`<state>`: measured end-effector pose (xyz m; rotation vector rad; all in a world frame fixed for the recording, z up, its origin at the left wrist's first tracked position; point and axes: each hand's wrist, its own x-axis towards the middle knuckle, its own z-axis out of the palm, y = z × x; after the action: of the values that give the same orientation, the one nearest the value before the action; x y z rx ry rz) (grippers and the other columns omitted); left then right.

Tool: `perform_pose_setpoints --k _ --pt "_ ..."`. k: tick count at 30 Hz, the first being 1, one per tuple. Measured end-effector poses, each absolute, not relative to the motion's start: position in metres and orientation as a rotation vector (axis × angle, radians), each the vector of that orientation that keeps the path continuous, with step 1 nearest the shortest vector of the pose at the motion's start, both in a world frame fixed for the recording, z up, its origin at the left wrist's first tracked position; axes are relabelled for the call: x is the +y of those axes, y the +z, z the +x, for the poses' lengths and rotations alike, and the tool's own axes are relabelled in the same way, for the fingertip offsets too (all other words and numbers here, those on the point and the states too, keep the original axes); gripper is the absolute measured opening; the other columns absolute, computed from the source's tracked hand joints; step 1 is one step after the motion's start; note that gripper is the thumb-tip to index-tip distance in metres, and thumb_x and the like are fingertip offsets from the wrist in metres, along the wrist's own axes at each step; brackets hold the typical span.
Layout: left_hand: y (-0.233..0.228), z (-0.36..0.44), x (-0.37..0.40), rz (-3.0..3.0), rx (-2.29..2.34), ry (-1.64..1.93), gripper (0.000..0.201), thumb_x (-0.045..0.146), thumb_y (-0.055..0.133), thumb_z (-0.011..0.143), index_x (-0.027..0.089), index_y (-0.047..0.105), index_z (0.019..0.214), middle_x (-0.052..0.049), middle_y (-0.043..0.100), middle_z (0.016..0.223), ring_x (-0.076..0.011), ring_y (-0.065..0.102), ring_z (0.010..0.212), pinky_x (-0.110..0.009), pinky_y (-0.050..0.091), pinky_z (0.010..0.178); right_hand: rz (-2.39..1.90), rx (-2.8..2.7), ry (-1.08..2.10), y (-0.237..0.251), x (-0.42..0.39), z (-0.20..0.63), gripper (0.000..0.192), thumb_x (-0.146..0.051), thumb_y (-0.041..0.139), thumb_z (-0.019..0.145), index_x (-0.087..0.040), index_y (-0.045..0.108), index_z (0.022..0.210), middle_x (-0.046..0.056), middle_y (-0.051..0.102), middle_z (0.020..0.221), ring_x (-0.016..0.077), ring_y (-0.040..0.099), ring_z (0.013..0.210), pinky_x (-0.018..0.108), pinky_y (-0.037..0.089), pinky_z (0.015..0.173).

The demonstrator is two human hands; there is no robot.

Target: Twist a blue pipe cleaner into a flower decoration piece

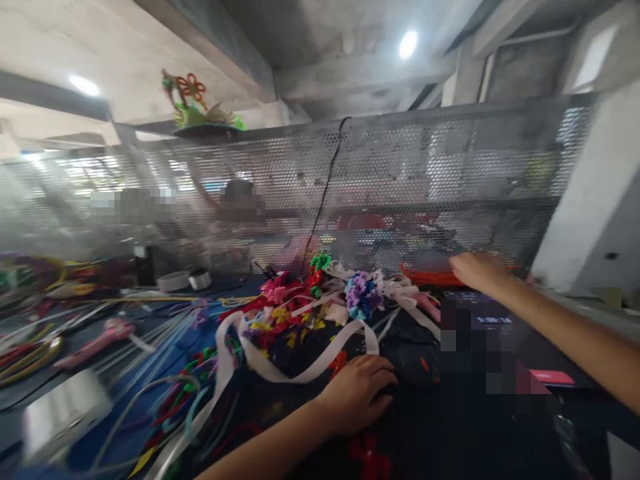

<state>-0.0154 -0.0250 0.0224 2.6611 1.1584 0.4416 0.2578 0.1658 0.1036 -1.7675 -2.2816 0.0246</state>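
My left hand lies palm down on the dark tabletop, its fingers loosely spread and nothing visible in them. Just beyond it are an orange-red pipe-cleaner piece and a curling white ribbon. Stretched out to the far right, my right hand has its fingers bent closed at a bundle of orange-red pipe cleaners; motion blur softens the fingertips. Between the hands rises a pile of fuzzy flowers, including a purple and blue cluster and a green one.
A dark screen, partly pixelated, sits under my right forearm. A white box, a pink tool and many loose pipe cleaners cover the left side. Behind stands a perforated metal partition with a black cable; blurred people show through it.
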Motion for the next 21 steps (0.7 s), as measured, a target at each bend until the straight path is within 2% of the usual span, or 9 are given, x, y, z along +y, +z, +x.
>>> perform_pose_setpoints --k 2,6,9,11,21 --pt "0.022 -0.014 -0.022 2.622 1.198 0.457 0.027 0.016 0.055 0.078 0.023 0.053 0.104 -0.003 0.053 0.117 -0.0198 0.048 0.108 -0.035 0.037 0.096 -1.783 -2.241 -0.045 0.099 0.195 0.260 0.018 -0.011 0.047 0.082 -0.015 0.058 0.069 0.019 0.062 0.087 0.0319 0.057 0.092 0.041 0.041 0.073" --pt "0.020 -0.014 -0.014 2.566 1.211 0.469 0.030 0.014 0.055 0.076 0.026 0.054 0.103 -0.001 0.053 0.117 -0.0190 0.047 0.109 -0.035 0.036 0.097 -1.770 -2.340 -0.050 0.068 0.226 0.260 0.012 -0.017 0.049 0.085 -0.015 0.062 0.084 0.012 0.061 0.100 0.0246 0.055 0.098 0.036 0.042 0.081" --pt "0.019 -0.014 -0.011 2.540 1.203 0.461 0.033 0.012 0.055 0.075 0.027 0.053 0.104 0.000 0.052 0.117 -0.0184 0.047 0.109 -0.035 0.036 0.097 -1.769 -2.434 -0.016 0.044 0.239 0.256 0.021 -0.027 0.049 0.088 -0.017 0.056 0.104 0.008 0.055 0.110 0.0189 0.055 0.096 0.037 0.046 0.081" --pt "0.019 -0.014 -0.011 2.540 1.198 0.463 0.033 0.011 0.054 0.075 0.026 0.053 0.105 0.000 0.052 0.117 -0.0186 0.046 0.110 -0.035 0.035 0.098 -1.782 -2.485 0.004 0.034 0.245 0.255 0.026 -0.030 0.049 0.088 -0.017 0.051 0.111 0.007 0.053 0.113 0.0178 0.056 0.094 0.037 0.048 0.079" --pt "0.020 -0.013 -0.012 2.559 1.201 0.469 0.031 0.013 0.053 0.077 0.025 0.053 0.105 -0.001 0.053 0.117 -0.0190 0.046 0.109 -0.036 0.036 0.097 -1.830 -2.534 -0.109 0.034 0.258 0.264 0.028 -0.029 0.050 0.087 -0.016 0.051 0.112 0.007 0.053 0.112 0.0186 0.056 0.094 0.038 0.048 0.078"
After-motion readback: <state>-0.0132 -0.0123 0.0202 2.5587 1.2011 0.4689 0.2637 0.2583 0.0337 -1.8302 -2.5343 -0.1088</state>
